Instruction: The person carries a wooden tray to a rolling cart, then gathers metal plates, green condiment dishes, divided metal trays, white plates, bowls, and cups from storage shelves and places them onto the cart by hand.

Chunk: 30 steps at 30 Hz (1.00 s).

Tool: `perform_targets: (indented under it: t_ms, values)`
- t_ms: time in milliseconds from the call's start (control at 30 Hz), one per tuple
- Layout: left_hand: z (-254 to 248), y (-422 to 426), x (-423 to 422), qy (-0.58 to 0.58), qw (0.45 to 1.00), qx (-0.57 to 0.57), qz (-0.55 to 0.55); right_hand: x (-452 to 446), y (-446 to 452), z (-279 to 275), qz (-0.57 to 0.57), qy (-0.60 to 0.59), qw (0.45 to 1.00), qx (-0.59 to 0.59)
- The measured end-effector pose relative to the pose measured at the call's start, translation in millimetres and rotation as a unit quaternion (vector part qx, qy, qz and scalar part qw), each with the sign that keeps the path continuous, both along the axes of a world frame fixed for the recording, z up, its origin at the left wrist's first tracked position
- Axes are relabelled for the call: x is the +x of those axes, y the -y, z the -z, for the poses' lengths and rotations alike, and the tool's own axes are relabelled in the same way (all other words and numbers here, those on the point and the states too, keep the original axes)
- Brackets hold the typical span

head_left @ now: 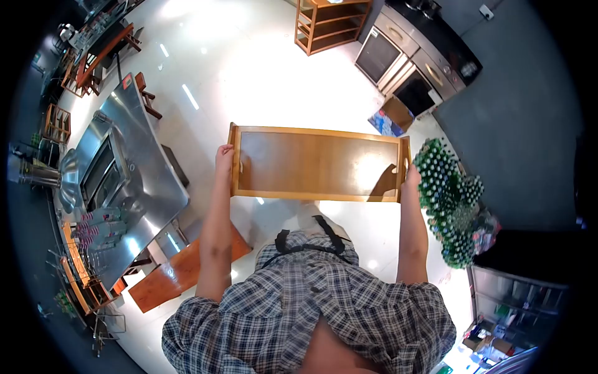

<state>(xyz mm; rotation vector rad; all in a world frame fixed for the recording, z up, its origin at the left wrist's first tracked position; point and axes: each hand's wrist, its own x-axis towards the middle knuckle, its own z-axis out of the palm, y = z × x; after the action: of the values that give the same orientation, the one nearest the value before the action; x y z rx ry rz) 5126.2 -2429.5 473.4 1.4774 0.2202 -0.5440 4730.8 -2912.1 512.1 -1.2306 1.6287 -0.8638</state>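
Note:
A long wooden tray (311, 163) with raised edges and a handle slot at each end is held out in front of my body, above the pale floor. My left hand (224, 157) is closed around its left end. At the opposite end, my right hand (412, 177) grips the handle side, its fingers partly hidden by the tray's end board. Nothing lies on the tray's flat surface; a dark shadow falls across its right part.
A steel table (146, 181) with a built-in grill stands left, a wooden bench (180, 274) beside it. Stacked green bottles (448, 199) rise close to my right hand. Beyond are a cardboard box (396, 113), a steel cabinet (411, 59) and a wooden shelf (330, 28).

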Motion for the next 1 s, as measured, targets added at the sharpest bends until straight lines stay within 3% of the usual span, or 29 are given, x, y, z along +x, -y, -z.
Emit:
perform_targets:
  t_ms: [33,167,233,267,433,500,567,667,700,767,833,900,933,1000]
  values:
    - [6,15,21,0.004,1.000,-0.004,-0.005,26,16,5,0.006,0.041,0.999,0.011]
    - [10,67,90,0.011,0.999,0.032,-0.040,124,79,5,-0.028,0.012,0.999,0.019]
    - [9,82,126,0.026,0.995,0.066,-0.065,180,104,1,-0.029,0.063,0.996,0.052]
    - [10,87,144,0.025,0.995,0.069,-0.071,207,114,1,-0.055,0.144,0.987,0.045]
    - [2,114,216,-0.007,0.992,0.027,-0.127,318,188,23,-0.111,0.105,0.988,0.033]
    - [11,118,251,0.015,0.990,-0.001,-0.141,375,207,26,-0.134,0.032,0.989,0.053]
    - [20,124,298,0.032,0.987,-0.019,-0.157,438,222,33,-0.137,0.039,0.989,0.041]
    - [15,156,363,0.034,0.985,-0.013,-0.169,510,249,45,-0.142,0.073,0.985,0.067]
    - [14,165,387,0.037,0.985,-0.013,-0.171,535,261,50,-0.151,0.037,0.985,0.076]
    - [11,175,439,-0.003,0.985,0.000,-0.175,600,246,30,-0.126,0.092,0.984,0.087]
    - [29,179,500,-0.022,0.983,0.053,-0.175,661,236,6,-0.110,0.079,0.984,0.114]
    - [43,229,544,0.009,0.985,0.114,-0.129,686,284,13,-0.100,0.095,0.981,0.136]
    - [5,245,558,-0.053,0.988,0.064,-0.131,708,285,6,-0.111,0.092,0.979,0.147]
    - [17,253,598,-0.024,0.984,0.088,-0.155,743,307,27,-0.119,0.090,0.978,0.147]
